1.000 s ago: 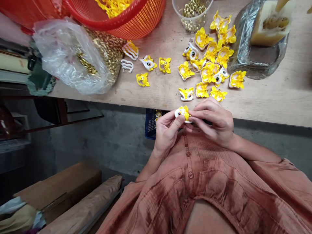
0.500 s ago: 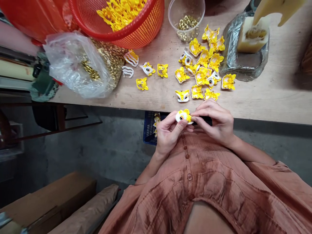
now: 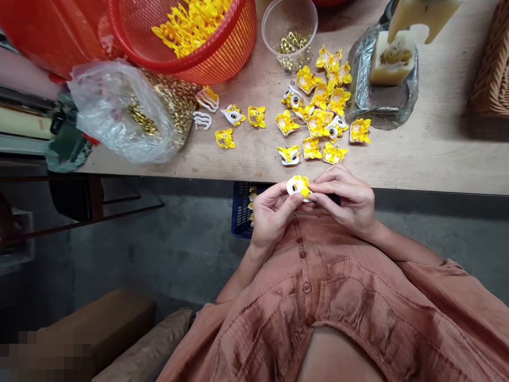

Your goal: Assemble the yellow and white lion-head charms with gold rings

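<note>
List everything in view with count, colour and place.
held piece: one, yellow and white, between both hands
loose pieces: about twenty, yellow and white, mid table
table: one, pale wood, across top
red basket: one, top left, holding yellow parts
cup: one, clear, beside red basket, holding brass rings
bag: one, clear, table's left end
tray: one, foil, right of loose pieces
wicker basket: one, brown, right edge
crate: one, blue, under table
left hand: one, bare, gripping held piece
right hand: one, bare, gripping held piece

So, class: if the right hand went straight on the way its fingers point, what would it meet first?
The right hand points across at the yellow-and-white toy face, which it touches; beyond that, probably the left hand holding the other side.
</note>
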Tool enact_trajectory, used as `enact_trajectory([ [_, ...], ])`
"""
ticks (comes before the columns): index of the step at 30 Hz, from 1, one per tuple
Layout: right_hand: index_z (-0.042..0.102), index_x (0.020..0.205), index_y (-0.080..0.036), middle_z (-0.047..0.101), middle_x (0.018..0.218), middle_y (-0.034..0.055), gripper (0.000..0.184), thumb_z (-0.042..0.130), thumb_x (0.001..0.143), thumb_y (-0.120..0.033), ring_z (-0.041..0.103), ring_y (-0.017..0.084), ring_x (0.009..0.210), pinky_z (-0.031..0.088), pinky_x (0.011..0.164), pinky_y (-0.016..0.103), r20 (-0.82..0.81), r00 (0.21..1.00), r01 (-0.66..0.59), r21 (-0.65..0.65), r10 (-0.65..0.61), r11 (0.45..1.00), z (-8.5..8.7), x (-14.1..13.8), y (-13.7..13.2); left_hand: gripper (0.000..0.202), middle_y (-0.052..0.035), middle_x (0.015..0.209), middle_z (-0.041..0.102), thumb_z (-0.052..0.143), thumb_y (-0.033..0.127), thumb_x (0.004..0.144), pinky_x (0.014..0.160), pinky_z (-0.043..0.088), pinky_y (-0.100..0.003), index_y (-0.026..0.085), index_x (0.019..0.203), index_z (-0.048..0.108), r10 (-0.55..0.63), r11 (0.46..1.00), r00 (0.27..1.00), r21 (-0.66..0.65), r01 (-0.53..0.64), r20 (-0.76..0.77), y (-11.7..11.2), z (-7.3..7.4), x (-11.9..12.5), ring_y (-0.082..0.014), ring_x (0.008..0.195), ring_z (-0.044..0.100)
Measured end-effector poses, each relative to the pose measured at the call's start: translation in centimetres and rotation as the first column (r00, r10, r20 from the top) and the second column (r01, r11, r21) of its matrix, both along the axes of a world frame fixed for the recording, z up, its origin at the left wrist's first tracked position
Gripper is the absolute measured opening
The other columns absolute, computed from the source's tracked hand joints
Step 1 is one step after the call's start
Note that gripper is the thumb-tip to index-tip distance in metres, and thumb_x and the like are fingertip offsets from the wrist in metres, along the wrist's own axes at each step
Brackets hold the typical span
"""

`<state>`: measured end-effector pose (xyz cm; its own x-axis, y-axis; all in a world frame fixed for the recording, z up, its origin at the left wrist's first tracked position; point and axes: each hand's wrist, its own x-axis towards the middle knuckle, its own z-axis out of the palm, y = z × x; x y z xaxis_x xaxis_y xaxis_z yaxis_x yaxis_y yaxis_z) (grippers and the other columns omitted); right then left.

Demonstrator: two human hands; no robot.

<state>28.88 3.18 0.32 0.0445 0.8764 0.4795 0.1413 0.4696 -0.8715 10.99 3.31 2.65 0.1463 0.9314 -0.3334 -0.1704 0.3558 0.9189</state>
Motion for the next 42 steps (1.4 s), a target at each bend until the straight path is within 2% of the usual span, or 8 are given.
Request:
enact_trajectory([
  [3, 0.081, 0.115, -0.024, 0.078, 0.097, 0.0055, 0.023, 0.077, 0.093, -0.020, 0.071, 0.017, 0.088, 0.058, 0.079, 0.035, 0.032, 0.999, 0.002, 0.008, -0.002, 1.000, 0.2, 0.5, -0.5, 0.025, -0.0107, 0.112, 0.079, 0.092, 0.033, 0.079, 0.084, 0.069, -0.033, 0.021, 0.100, 0.085, -0.013, 0.985, 0.999, 0.172, 0.020, -0.045, 0.1, -0.3, 0.1, -0.0228, 0.097, 0.080],
  [6, 0.074, 0.132, -0.022, 0.077, 0.101, 0.0072, 0.042, 0.081, 0.091, -0.024, 0.069, 0.019, 0.092, 0.058, 0.082, 0.037, 0.091, 0.996, 0.018, 0.024, -0.020, 1.000, 0.5, 1.6, -1.0, 0.030, -0.0133, 0.135, 0.071, 0.092, 0.023, 0.077, 0.100, 0.065, -0.035, 0.025, 0.107, 0.086, -0.063, 0.922, 0.986, 0.369, 0.117, -0.157, 0.5, -0.5, 0.3, -0.0263, 0.120, 0.074],
  [10, 0.076, 0.129, -0.026, 0.076, 0.099, 0.0059, 0.037, 0.078, 0.093, -0.021, 0.069, 0.017, 0.089, 0.059, 0.078, 0.034, 0.122, 0.993, 0.008, 0.018, -0.010, 1.000, 0.3, 3.5, -1.4, 0.041, -0.0163, 0.145, 0.065, 0.092, 0.028, 0.078, 0.103, 0.063, -0.037, 0.025, 0.118, 0.084, -0.218, 0.900, 0.968, 0.358, 0.249, -0.126, 1.1, -0.8, 0.8, -0.0294, 0.126, 0.072],
  [15, 0.080, 0.121, -0.027, 0.078, 0.103, 0.0059, 0.029, 0.072, 0.095, -0.015, 0.073, 0.017, 0.095, 0.062, 0.083, 0.036, 0.062, 0.998, 0.023, 0.021, -0.024, 1.000, -0.4, 4.7, -1.6, 0.040, -0.0127, 0.131, 0.073, 0.088, 0.026, 0.083, 0.100, 0.065, -0.033, 0.026, 0.123, 0.082, -0.210, 0.954, 0.978, 0.220, 0.203, 0.009, 1.2, -1.0, 1.8, -0.0254, 0.116, 0.075],
  [19, 0.081, 0.108, -0.022, 0.080, 0.100, 0.0046, 0.016, 0.075, 0.095, -0.029, 0.075, 0.014, 0.089, 0.066, 0.081, 0.029, -0.216, 0.973, -0.007, -0.370, -0.079, 0.929, -0.6, 4.1, -1.7, 0.048, -0.0094, 0.131, 0.068, 0.090, 0.021, 0.079, 0.092, 0.067, -0.028, 0.028, 0.126, 0.081, -0.232, 0.909, 0.969, 0.335, 0.248, -0.087, 1.5, -0.8, 1.9, -0.0211, 0.111, 0.076],
  [22, 0.082, 0.090, -0.021, 0.079, 0.091, 0.0032, 0.019, 0.082, 0.089, -0.040, 0.073, 0.014, 0.085, 0.065, 0.076, 0.026, -0.343, 0.937, -0.132, -0.509, -0.060, 0.851, -0.4, 3.8, -1.3, 0.048, -0.0082, 0.129, 0.067, 0.090, 0.020, 0.080, 0.091, 0.067, -0.025, 0.030, 0.126, 0.080, -0.263, 0.874, 0.955, 0.386, 0.296, -0.139, 1.7, -0.5, 1.8, -0.0201, 0.113, 0.074],
  [31, 0.082, 0.085, -0.021, 0.077, 0.085, 0.0022, 0.013, 0.085, 0.087, -0.034, 0.071, 0.013, 0.081, 0.063, 0.075, 0.026, -0.401, 0.916, -0.187, -0.493, -0.031, 0.850, -0.3, 4.4, -0.9, 0.047, -0.0080, 0.125, 0.068, 0.091, 0.021, 0.079, 0.089, 0.069, -0.026, 0.029, 0.125, 0.081, -0.255, 0.842, 0.946, 0.436, 0.319, -0.199, 1.7, 0.0, 2.1, -0.0196, 0.113, 0.074],
  [42, 0.083, 0.086, -0.021, 0.077, 0.085, 0.0033, 0.014, 0.086, 0.086, -0.035, 0.071, 0.013, 0.080, 0.063, 0.071, 0.024, -0.391, 0.920, -0.174, -0.475, -0.029, 0.863, -0.5, 4.8, -1.4, 0.052, -0.0081, 0.127, 0.068, 0.088, 0.009, 0.080, 0.091, 0.070, -0.029, 0.029, 0.127, 0.079, -0.260, 0.821, 0.940, 0.461, 0.336, -0.221, 1.0, -0.7, 2.1, -0.0205, 0.116, 0.073],
])
